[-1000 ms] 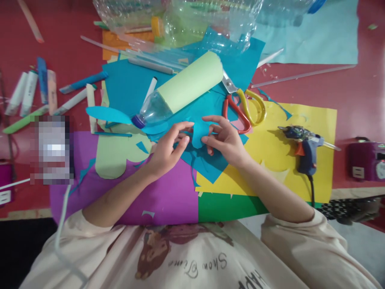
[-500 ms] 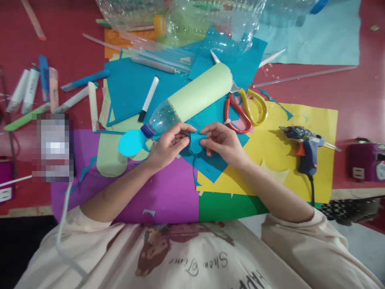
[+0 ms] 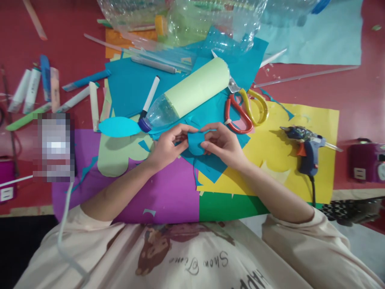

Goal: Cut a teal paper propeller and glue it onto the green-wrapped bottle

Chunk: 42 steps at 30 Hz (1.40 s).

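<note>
Between my two hands is a small blue paper piece with a rounded lower edge. My left hand pinches its left side and top. On its right side my right hand grips it between thumb and fingers. Just beyond lies a clear plastic bottle on its side, wrapped in a pale green paper sleeve. Its dark blue cap points left, and a bright blue paper oval lies at the cap. Scissors with red and yellow handles rest right of the bottle, blades partly hidden.
A glue gun lies on yellow paper at the right. Large clear bottles stand at the back. Several markers and a blurred phone-like object are at the left. A white cable runs down past my left arm.
The bottle has rolled or turned slightly left, and the bright blue oval has swung up and left with its cap. The blue paper piece between my fingers now shows more of its face.
</note>
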### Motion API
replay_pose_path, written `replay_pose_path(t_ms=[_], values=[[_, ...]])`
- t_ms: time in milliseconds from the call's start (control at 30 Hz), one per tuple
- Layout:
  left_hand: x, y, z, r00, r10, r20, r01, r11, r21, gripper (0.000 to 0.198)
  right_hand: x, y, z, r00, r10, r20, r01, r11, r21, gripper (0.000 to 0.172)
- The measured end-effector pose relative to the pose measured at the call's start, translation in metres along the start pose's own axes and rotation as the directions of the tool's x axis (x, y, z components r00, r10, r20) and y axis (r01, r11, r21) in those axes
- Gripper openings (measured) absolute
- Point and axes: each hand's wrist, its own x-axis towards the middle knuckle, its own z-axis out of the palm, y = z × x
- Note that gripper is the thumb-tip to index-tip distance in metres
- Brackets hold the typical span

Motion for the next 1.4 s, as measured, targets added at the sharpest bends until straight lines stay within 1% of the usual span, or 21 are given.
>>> replay_pose_path(t_ms=[100,233,367,467,567,667,767,867,1000,1067,1167,1267,1400], values=[[0.0004,-0.0014,0.0002,0.999,0.011,-0.053,-0.010,1.000,0.014,0.031,0.0006,0.0026,-0.0009,0.999,-0.028,-0.029,0.028,1.000,-0.001,0.041],[0.0004,0.0009,-0.0003,0.998,-0.011,-0.062,0.012,1.000,0.011,0.027,0.0019,0.0071,-0.0025,0.999,-0.021,0.033,0.022,0.999,-0.026,0.040],[-0.0001,0.0046,-0.0005,0.999,0.011,-0.034,-0.010,1.000,0.023,0.023,0.0017,0.0072,-0.0027,0.999,0.012,0.034,-0.009,0.996,-0.086,0.025],[-0.0005,0.0051,-0.0007,1.000,0.011,0.003,-0.011,1.000,0.018,0.025,0.0007,0.0053,-0.0018,0.998,0.018,0.054,-0.008,0.985,-0.174,0.021],[-0.0008,0.0047,-0.0004,1.000,-0.001,0.031,0.000,0.999,0.035,0.030,0.0001,0.0038,-0.0010,0.996,-0.003,0.085,0.025,0.963,-0.269,0.017],[-0.0008,0.0055,0.0002,1.000,-0.010,0.029,0.008,0.997,0.071,0.028,0.0001,0.0027,-0.0013,0.992,-0.030,0.123,0.070,0.940,-0.334,0.015],[-0.0005,0.0059,0.0008,0.999,0.027,0.021,-0.029,0.995,0.091,0.026,0.0006,0.0017,-0.0022,0.985,-0.068,0.160,0.124,0.917,-0.378,0.017],[-0.0002,0.0040,0.0010,0.998,0.066,-0.007,-0.065,0.989,0.131,0.030,0.0012,0.0010,-0.0035,0.978,-0.089,0.187,0.159,0.902,-0.401,0.018],[0.0003,0.0017,0.0010,0.996,0.049,-0.075,-0.035,0.983,0.180,0.045,0.0017,0.0000,-0.0051,0.970,-0.099,0.221,0.186,0.887,-0.423,0.018],[0.0009,0.0019,0.0012,0.995,0.045,-0.085,-0.030,0.985,0.170,0.051,0.0016,-0.0002,-0.0054,0.968,-0.109,0.227,0.201,0.880,-0.431,0.018],[0.0019,0.0029,0.0017,0.996,0.014,-0.089,-0.002,0.992,0.129,0.052,0.0010,0.0002,-0.0047,0.967,-0.126,0.221,0.214,0.873,-0.439,0.017],[0.0027,0.0039,0.0028,0.995,-0.019,-0.094,0.025,0.998,0.059,0.049,0.0004,0.0011,-0.0040,0.965,-0.145,0.218,0.230,0.868,-0.440,0.017],[0.0034,0.0053,0.0043,0.997,-0.046,-0.058,0.044,0.998,-0.034,0.045,0.0007,0.0019,-0.0048,0.959,-0.162,0.234,0.254,0.858,-0.446,0.016]])
